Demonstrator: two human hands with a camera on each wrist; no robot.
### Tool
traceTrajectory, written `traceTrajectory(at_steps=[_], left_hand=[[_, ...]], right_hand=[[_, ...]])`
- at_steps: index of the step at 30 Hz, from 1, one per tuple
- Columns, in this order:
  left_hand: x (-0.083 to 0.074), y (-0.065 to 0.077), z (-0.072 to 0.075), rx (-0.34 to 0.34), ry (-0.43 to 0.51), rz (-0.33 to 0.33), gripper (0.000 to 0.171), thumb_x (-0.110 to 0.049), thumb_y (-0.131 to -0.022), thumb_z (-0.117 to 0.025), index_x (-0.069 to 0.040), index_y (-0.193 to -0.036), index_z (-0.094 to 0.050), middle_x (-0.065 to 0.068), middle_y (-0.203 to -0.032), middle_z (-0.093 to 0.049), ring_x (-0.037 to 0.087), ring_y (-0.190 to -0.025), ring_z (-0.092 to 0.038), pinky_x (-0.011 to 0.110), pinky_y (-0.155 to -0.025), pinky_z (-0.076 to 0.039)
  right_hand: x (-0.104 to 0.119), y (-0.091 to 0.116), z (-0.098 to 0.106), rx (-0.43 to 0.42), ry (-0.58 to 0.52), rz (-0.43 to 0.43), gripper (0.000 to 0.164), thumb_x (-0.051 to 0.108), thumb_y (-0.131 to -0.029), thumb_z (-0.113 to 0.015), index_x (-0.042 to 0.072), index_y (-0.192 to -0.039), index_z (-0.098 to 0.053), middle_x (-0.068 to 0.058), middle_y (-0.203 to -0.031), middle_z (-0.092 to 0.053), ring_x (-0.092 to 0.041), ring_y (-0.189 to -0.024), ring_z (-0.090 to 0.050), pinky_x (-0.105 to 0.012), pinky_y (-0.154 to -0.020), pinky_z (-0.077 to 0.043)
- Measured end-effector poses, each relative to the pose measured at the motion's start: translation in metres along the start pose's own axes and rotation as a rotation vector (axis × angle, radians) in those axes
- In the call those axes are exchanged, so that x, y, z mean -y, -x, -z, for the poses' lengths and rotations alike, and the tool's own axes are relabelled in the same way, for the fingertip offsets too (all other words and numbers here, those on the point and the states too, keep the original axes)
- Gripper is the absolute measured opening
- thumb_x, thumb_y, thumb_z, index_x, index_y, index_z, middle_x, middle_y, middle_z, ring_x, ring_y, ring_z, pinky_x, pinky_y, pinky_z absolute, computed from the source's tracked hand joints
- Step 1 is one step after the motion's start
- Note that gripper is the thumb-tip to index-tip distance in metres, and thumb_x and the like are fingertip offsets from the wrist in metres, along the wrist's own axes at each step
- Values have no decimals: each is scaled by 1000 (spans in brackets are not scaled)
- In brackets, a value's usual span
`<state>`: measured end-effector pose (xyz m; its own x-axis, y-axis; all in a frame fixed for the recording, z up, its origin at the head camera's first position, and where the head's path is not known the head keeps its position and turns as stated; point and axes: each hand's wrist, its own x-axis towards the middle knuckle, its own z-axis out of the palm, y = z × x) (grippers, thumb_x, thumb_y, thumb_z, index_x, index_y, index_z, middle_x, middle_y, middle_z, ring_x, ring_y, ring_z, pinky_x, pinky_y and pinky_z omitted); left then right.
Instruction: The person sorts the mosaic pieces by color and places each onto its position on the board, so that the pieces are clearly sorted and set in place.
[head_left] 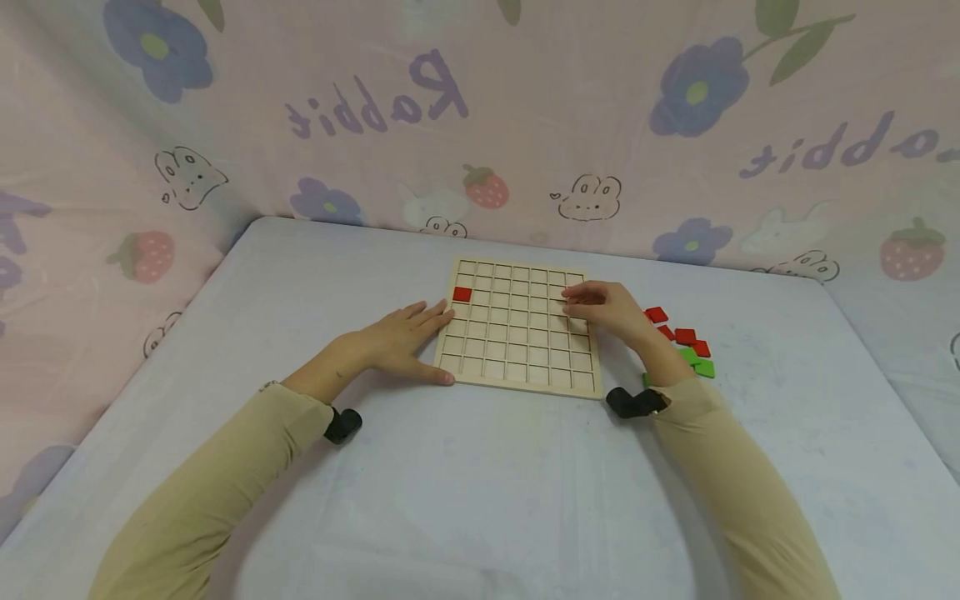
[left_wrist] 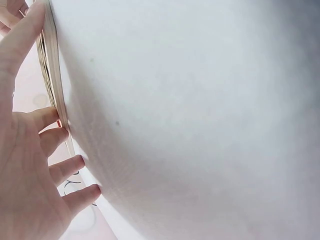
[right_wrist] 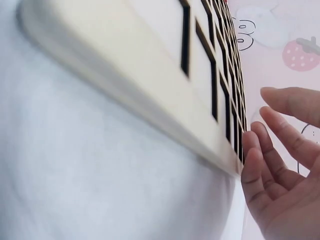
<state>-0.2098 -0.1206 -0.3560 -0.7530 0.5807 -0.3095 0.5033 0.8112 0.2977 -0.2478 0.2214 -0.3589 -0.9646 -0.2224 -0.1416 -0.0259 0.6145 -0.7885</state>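
A wooden grid board (head_left: 517,388) lies flat on the table. One red square tile (head_left: 462,294) sits at its left edge, near the top of the leftmost column. My left hand (head_left: 401,342) rests along the board's left side, fingers spread, thumb at the near left corner; the left wrist view shows its fingertips (left_wrist: 75,162) at the edge. Over the right columns is my right hand (head_left: 603,308), its fingers loosely bent. In the right wrist view, thumb and index finger stand apart, and nothing shows between them.
Right of the board lie several loose red tiles (head_left: 686,336) and green tiles (head_left: 704,368), partly hidden by the right forearm. Black wrist mounts (head_left: 633,403) stick out below both wrists. A patterned curtain (head_left: 510,125) hangs behind the white table (head_left: 480,492).
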Motion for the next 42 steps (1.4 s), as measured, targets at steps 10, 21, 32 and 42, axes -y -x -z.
traceTrajectory(at_steps=[10, 21, 32, 42], left_hand=[[0, 0, 0, 6, 6, 5, 104, -67, -81, -60, -14, -155, -11, 5, -163, -1, 36, -148, -3, 55, -119, -10], [-1, 1, 1, 5, 7, 2, 104, -66, -81, -61, -13, -155, -11, 6, -163, -2, 37, -148, -4, 54, -119, -10], [0, 1, 0, 6, 7, 0, 104, -66, -81, -60, -13, -155, -11, 6, -163, -2, 37, -148, -4, 55, -119, -10], [0, 1, 0, 1, 2, 0, 104, -67, -81, -60, -14, -155, -11, 6, -163, -2, 37, -148, -4, 55, -119, -10]], right_hand=[[-6, 2, 7, -5, 27, -28, 40, 24, -91, -66, 7, -127, -60, -16, -122, -62, -22, -108, -57, -27, -82, -48], [-12, 8, 18, -22, 85, -22, 41, 23, -90, -67, 3, -125, -61, -19, -117, -64, -6, -87, -57, -23, -72, -49], [-20, 13, 24, -31, 112, -34, 39, 21, -90, -66, 2, -124, -61, -20, -116, -64, -10, -88, -57, -23, -71, -50], [-27, 20, 33, -42, 147, -37, 40, 25, -91, -66, 4, -125, -61, -20, -118, -63, -7, -88, -56, -21, -71, -49]])
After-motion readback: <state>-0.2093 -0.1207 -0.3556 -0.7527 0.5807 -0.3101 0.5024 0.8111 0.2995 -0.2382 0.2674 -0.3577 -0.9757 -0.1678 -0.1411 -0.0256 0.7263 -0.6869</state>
